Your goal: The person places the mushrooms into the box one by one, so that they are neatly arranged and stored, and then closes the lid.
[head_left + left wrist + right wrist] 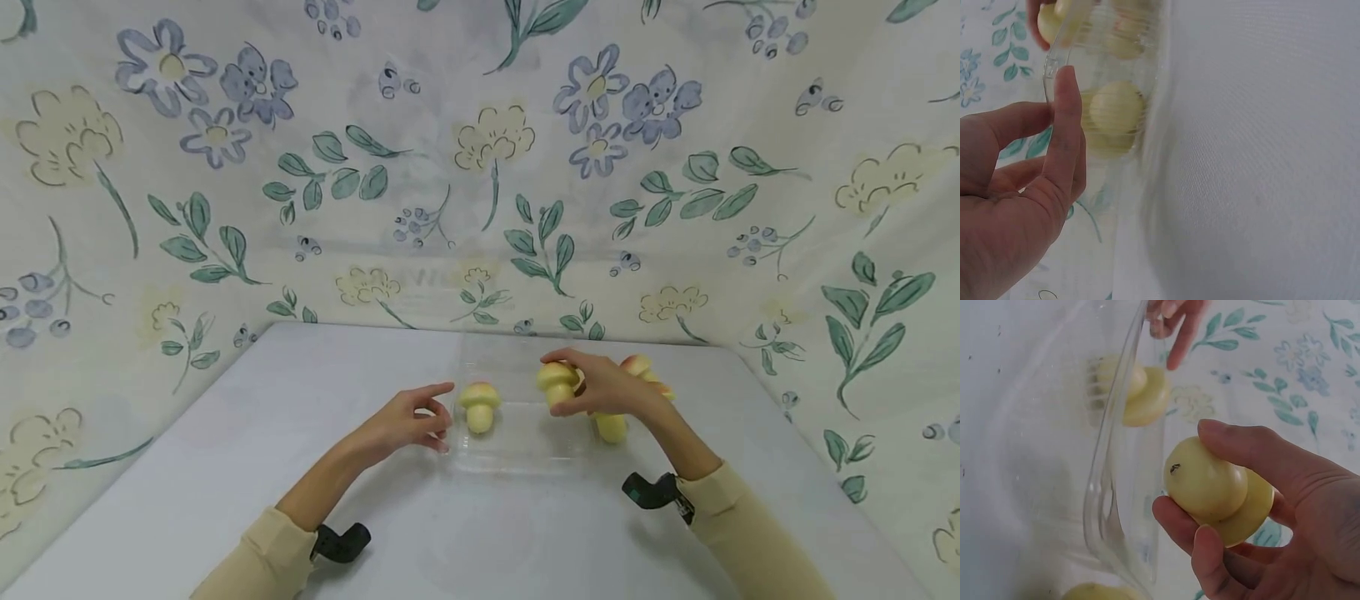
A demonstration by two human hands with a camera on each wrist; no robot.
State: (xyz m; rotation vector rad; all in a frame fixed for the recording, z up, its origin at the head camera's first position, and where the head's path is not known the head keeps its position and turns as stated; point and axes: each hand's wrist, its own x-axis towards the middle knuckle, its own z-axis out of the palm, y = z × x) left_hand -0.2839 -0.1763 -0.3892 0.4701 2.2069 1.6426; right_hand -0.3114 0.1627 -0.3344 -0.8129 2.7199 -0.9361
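Note:
A toy mushroom (558, 385), yellow with a rounded cap and thick stem, is held in my right hand (606, 385) above the right part of a clear plastic container (525, 462). The thumb and fingers grip it, with the stem end facing the camera in the right wrist view. A second mushroom (480, 408), its cap tinged with red, sits at the container's left side. Beside that side is my left hand (411, 423), fingers loosely bent and holding nothing. Its fingertips are close to the clear wall; whether they touch it I cannot tell.
More mushrooms (612, 429) lie at the container's right, partly hidden behind my right hand and forearm. Everything rests on a white table (322, 367). A floral cloth (450, 183) hangs behind the table and along its sides.

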